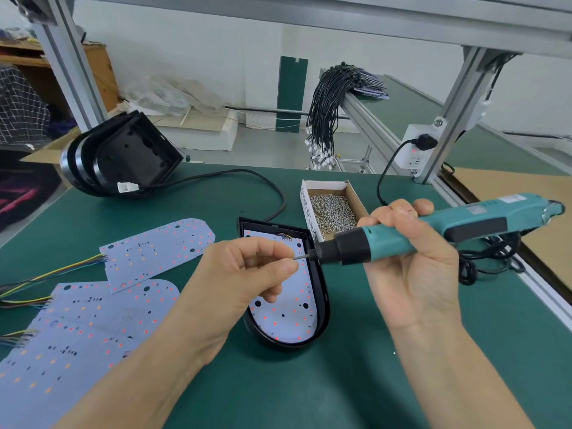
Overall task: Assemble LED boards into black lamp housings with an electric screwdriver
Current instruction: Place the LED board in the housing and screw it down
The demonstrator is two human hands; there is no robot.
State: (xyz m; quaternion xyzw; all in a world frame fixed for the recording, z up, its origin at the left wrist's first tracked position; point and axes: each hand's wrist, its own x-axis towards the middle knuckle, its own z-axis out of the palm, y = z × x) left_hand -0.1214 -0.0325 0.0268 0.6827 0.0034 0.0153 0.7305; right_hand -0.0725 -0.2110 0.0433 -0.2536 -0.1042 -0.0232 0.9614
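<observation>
At nine o'clock on the green mat point(356, 351), spare LED boards point(93, 323) lying flat, wires trailing left. At centre, black lamp housing point(322, 292) lying with its long axis near to far, rounded end nearest, LED board point(288, 317) seated inside. Above it, left hand point(247, 274) pinching at the bit tip, whatever is pinched too small to tell. Toward three o'clock, right hand point(411, 261) gripping the electric screwdriver point(418, 230), lying nearly level, bit pointing left. Screw box point(332, 209) sitting just behind.

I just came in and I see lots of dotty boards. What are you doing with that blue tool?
A person is building lamps. The right hand grips a teal electric screwdriver, held sideways above the table. The left hand pinches at the bit's tip, probably seating a screw from the box of screws. Below, an LED board already lies inside a black lamp housing. Spare LED boards wait at the left.
</observation>
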